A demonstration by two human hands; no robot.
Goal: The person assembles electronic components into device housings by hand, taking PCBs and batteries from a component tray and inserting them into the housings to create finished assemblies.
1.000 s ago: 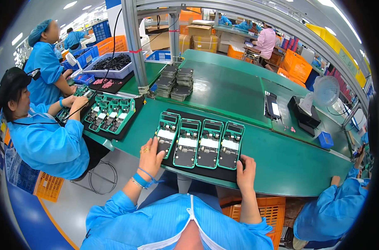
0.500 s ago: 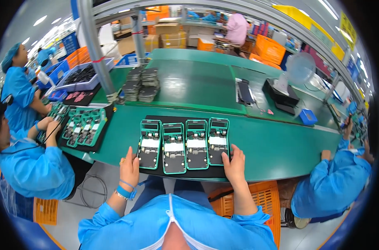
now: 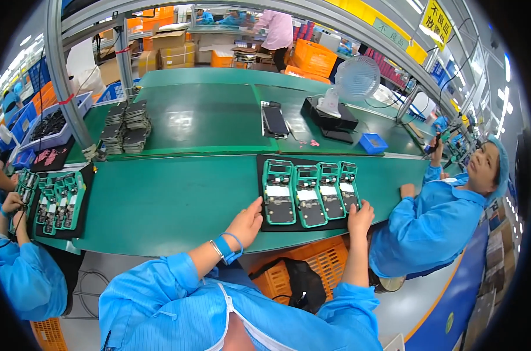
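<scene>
Several green-rimmed, phone-like device assemblies [image 3: 310, 202], each with exposed circuitry, a white patch and a dark lower section, lie in a row on a black mat [image 3: 272, 226] near the front edge of the green bench. My left hand [image 3: 246, 224] is at the mat's left edge, with its fingertips and thumb against it. At the front right corner, my right hand [image 3: 360, 219] holds the mat, thumb close to the end assembly. The undersides of both hands' grips are hidden.
Left along the green bench [image 3: 172, 199], a co-worker's hands [image 3: 14, 205] work beside another mat of green assemblies [image 3: 61, 202]. Stacked grey plates [image 3: 125, 128], a fan [image 3: 359, 79] and a blue bin [image 3: 373, 143] stand farther back. Another co-worker [image 3: 429, 216] sits close on the right.
The mat with its assemblies has slid to the right along the bench, both my hands moving with it. My view has turned right, bringing the right-hand co-worker further into sight.
</scene>
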